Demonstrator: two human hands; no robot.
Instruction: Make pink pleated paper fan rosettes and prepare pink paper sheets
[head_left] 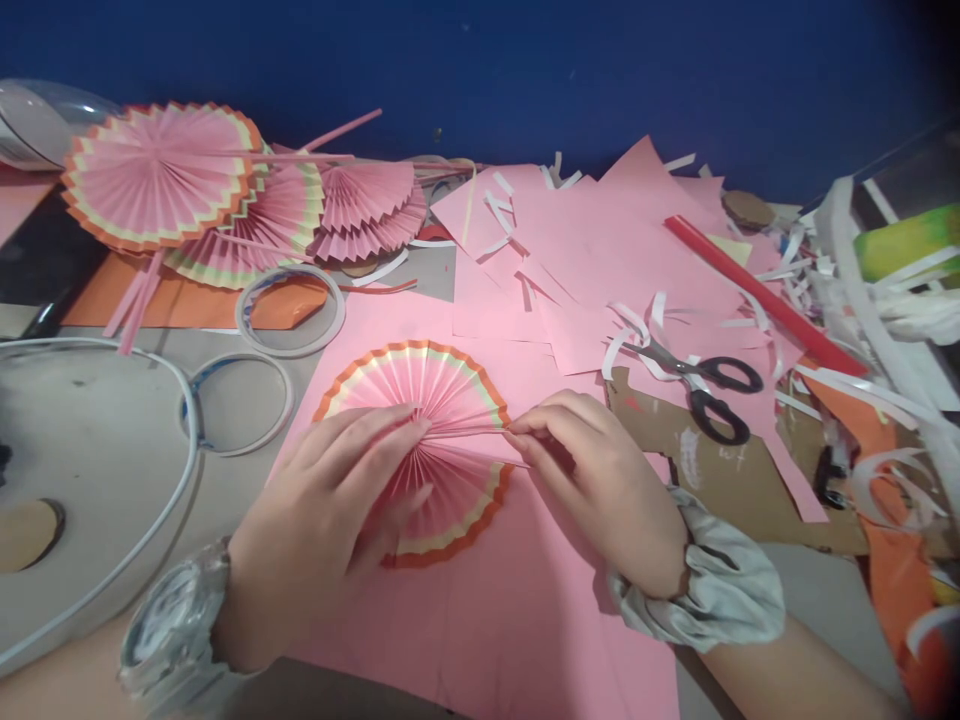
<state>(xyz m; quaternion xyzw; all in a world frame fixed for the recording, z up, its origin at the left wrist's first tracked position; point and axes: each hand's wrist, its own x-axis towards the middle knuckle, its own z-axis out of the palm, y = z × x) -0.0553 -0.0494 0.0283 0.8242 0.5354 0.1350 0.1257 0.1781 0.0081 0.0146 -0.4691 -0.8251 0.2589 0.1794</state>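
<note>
A round pleated paper fan [457, 390], pink with a pale yellow band and an orange rim, lies opened out on a pink paper sheet [480, 620]. My left hand [337, 490] rests over the fan's left half, fingers spread, fingertips by its centre. At the fan's right edge, my right hand [585, 460] pinches the end of a thin pink strip [469, 433] that runs out from the centre. A narrow gap parts the pleats just below that strip. Part of the fan is hidden under my left hand.
Finished-looking paper fans [161, 180] pile up at the back left, near two tape rolls [289, 345]. Black-handled scissors [720, 390] lie right, on cardboard [750, 500] and paper scraps. A red strip [765, 295] lies behind them. A white wire loop [184, 430] is at left.
</note>
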